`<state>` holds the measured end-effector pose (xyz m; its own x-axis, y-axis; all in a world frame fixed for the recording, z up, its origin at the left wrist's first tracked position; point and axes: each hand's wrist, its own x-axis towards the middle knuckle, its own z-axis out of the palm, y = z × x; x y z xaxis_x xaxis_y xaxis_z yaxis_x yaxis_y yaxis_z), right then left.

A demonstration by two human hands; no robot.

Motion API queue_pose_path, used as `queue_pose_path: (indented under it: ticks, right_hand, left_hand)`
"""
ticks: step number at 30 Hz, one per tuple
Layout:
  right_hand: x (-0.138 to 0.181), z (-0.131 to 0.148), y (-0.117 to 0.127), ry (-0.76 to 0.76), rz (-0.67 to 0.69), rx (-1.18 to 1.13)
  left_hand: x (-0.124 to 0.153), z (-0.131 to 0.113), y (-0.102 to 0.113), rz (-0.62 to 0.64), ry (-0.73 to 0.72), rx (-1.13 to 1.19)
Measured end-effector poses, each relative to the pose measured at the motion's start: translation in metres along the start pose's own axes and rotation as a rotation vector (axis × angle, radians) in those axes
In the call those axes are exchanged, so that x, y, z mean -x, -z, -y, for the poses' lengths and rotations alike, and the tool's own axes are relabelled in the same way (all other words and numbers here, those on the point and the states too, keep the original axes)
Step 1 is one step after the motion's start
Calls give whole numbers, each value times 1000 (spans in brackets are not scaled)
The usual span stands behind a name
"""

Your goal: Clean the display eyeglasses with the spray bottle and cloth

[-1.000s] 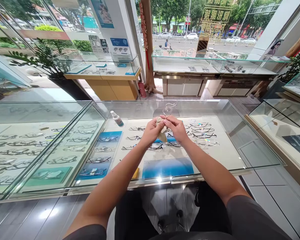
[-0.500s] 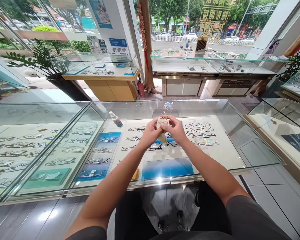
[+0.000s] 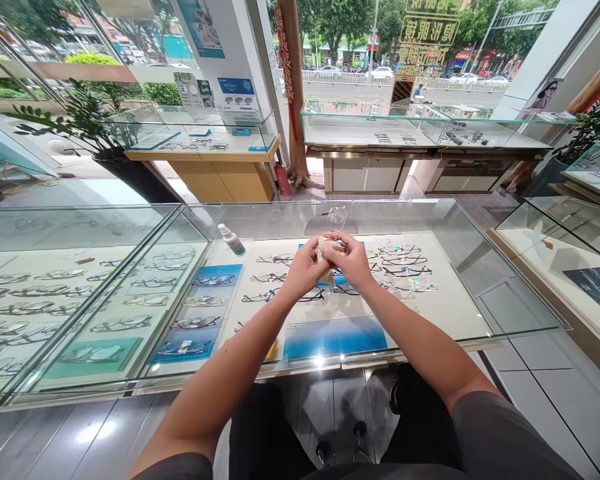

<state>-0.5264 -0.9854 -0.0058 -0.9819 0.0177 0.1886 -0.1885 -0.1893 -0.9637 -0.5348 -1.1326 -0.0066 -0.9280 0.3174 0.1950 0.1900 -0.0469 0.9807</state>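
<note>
Over the glass counter, my left hand (image 3: 304, 268) is closed around a beige cleaning cloth (image 3: 331, 276). My right hand (image 3: 353, 262) meets it, thumb and fingers pinching the same cloth and a pair of eyeglasses (image 3: 337, 218). One clear lens sticks up beyond my fingers; the rest of the frame is hidden by the hands and cloth. A white spray bottle (image 3: 231, 240) stands on the counter top, left of my hands.
Beneath the glass counter top (image 3: 410, 217) lie rows of eyeglass frames (image 3: 403, 260) and blue display panels (image 3: 335, 338). More glass showcases (image 3: 370, 127) stand by the window. Another case (image 3: 580, 260) is at the right, and a potted plant (image 3: 80, 127) at the left.
The cloth is bunched more tightly, with less hanging below my hands. My left hand has shifted slightly, and the visible lens of the eyeglasses has tilted.
</note>
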Motion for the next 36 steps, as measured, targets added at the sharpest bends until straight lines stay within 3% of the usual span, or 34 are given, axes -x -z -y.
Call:
queue_pose_path:
  ticks: [5, 14, 25, 31, 36]
  right_hand:
    - [2, -3, -3, 31, -119, 66]
    - [2, -5, -4, -10, -229, -26]
    - [2, 3, -5, 36, -230, -67]
    - [-1, 3, 0, 113, -180, 34]
    - [-1, 0, 1, 193, -116, 108]
  left_hand:
    - [5, -4, -5, -35, -28, -89]
    - [10, 3, -12, -106, 23, -58]
    - [9, 3, -9, -42, 16, -69]
    - [4, -3, -6, 61, 46, 58]
    - [0, -3, -6, 36, -21, 38]
